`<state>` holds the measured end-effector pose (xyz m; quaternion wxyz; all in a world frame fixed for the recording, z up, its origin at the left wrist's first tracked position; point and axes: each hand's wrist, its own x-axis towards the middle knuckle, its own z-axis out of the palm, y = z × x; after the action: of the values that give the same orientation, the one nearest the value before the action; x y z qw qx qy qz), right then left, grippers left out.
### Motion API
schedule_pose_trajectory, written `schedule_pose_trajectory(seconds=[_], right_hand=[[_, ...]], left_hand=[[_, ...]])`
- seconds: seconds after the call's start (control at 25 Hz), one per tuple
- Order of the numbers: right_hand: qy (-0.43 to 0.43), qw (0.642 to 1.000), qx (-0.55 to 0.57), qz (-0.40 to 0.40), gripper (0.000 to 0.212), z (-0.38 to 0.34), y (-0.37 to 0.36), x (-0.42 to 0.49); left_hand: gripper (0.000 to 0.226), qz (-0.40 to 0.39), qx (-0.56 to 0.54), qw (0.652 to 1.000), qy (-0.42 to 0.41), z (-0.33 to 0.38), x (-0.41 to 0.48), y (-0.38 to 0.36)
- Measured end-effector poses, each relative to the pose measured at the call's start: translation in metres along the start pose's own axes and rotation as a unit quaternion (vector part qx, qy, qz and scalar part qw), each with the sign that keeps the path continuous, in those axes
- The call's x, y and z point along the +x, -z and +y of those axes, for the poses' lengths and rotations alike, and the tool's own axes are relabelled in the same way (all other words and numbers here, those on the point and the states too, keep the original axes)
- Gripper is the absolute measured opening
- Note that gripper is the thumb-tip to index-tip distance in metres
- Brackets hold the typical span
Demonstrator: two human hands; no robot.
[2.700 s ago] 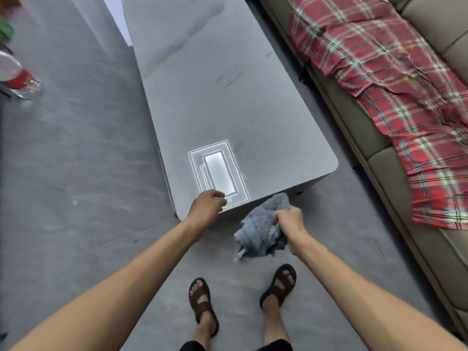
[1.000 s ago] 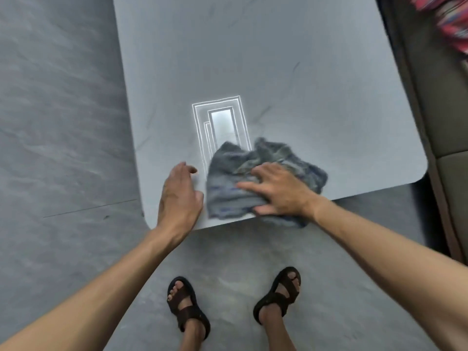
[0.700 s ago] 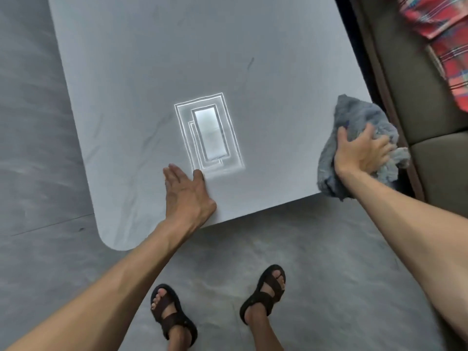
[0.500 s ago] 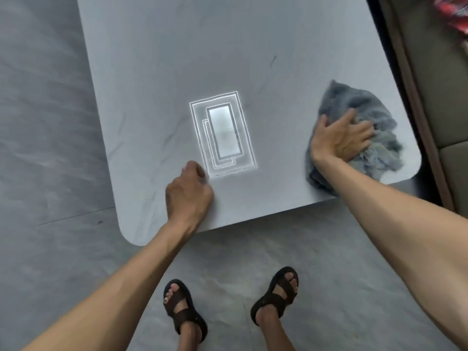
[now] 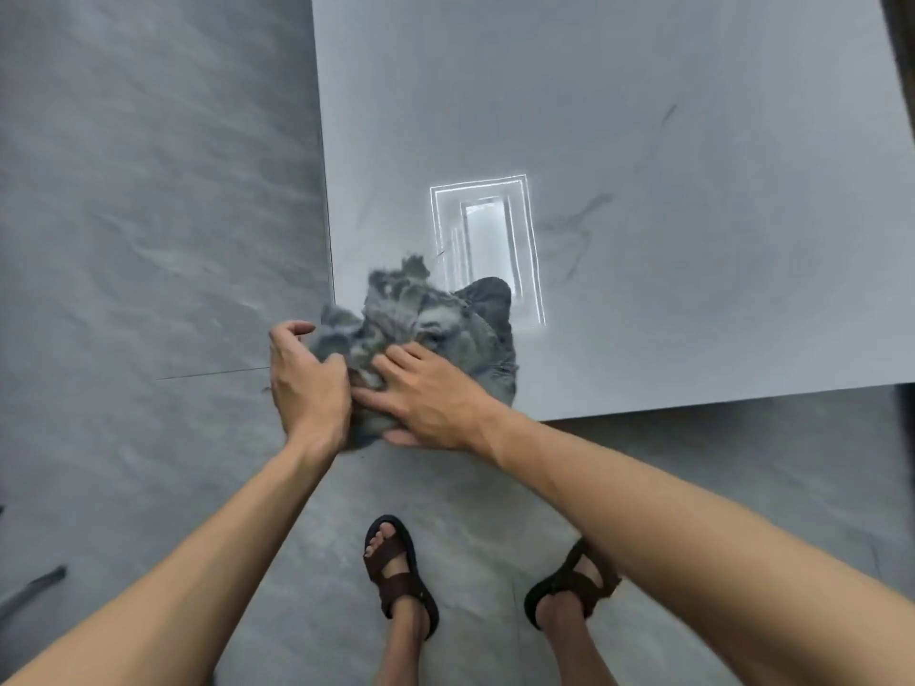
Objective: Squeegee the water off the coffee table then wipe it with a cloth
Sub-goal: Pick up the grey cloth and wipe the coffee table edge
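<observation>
A crumpled grey cloth (image 5: 431, 314) lies on the near left corner of the grey coffee table (image 5: 643, 116) and hangs over its edge. My right hand (image 5: 426, 393) lies flat on the cloth with the fingers spread and straight, the thumb under its near edge. My left hand (image 5: 304, 376) is at the cloth's left side, off the table corner, with its fingers curled into the fabric. No squeegee is in view.
A bright rectangular reflection of a ceiling light (image 5: 487, 240) shines on the tabletop just beyond the cloth. Grey floor tiles (image 5: 148, 215) lie left of and in front of the table. My two sandalled feet (image 5: 396, 571) stand close to the table's near edge.
My right hand has swept the cloth from the table's right corner across to the left corner. My left hand left the tabletop and now grips the cloth's left side.
</observation>
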<state>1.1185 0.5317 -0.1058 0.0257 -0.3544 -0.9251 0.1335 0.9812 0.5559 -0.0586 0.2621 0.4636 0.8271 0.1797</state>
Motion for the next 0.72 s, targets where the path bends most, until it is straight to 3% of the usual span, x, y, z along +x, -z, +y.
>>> schedule_pose_trajectory(seconds=[0.08, 0.12, 0.2, 0.24, 0.28, 0.36, 0.4, 0.44, 0.48, 0.56, 0.64, 0.72], right_hand=[[0.061, 0.998, -0.02, -0.014, 0.063, 0.026, -0.001, -0.054], [0.036, 0.999, -0.024, -0.009, 0.062, 0.044, 0.003, -0.085], [-0.129, 0.991, -0.026, 0.027, 0.06, 0.072, 0.01, -0.149], [-0.258, 0.965, -0.02, 0.051, 0.058, 0.08, 0.014, -0.174], [-0.406, 0.911, -0.015, 0.068, 0.057, 0.083, 0.019, -0.192], [-0.659, 0.747, 0.003, 0.088, 0.057, 0.078, 0.021, -0.191], [-0.73, 0.677, 0.018, 0.095, 0.058, 0.071, 0.022, -0.176], [-0.766, 0.633, 0.032, 0.106, 0.059, 0.063, 0.023, -0.154], [-0.776, 0.618, 0.043, 0.116, 0.059, 0.052, 0.023, -0.13], [-0.747, 0.656, 0.046, 0.098, 0.06, 0.019, 0.019, -0.072], [-0.673, 0.735, 0.057, 0.062, 0.058, -0.026, 0.015, -0.007], [-0.599, 0.791, 0.112, 0.046, 0.054, -0.071, 0.015, 0.055]], left_hand=[[0.039, -0.056, 0.014, 0.998, -0.014, -0.004, -0.007, 0.0], [0.04, -0.09, 0.017, 0.996, -0.017, -0.006, -0.011, -0.001], [0.041, -0.145, 0.008, 0.989, -0.016, -0.007, -0.02, 0.001], [0.041, -0.16, 0.002, 0.987, -0.014, -0.009, -0.023, 0.003], [0.042, -0.168, -0.002, 0.986, -0.015, -0.01, -0.026, 0.004], [0.042, -0.169, -0.016, 0.985, -0.012, -0.017, -0.029, 0.012], [0.043, -0.172, -0.025, 0.985, -0.005, -0.023, -0.029, 0.018], [0.044, -0.18, -0.033, 0.983, 0.006, -0.032, -0.028, 0.025], [0.046, -0.196, -0.042, 0.979, 0.018, -0.043, -0.027, 0.031], [0.055, -0.252, -0.065, 0.965, 0.041, -0.068, -0.025, 0.044], [0.066, -0.311, -0.082, 0.946, 0.049, -0.092, -0.022, 0.057], [0.08, -0.347, -0.093, 0.932, 0.049, -0.112, -0.016, 0.072]])
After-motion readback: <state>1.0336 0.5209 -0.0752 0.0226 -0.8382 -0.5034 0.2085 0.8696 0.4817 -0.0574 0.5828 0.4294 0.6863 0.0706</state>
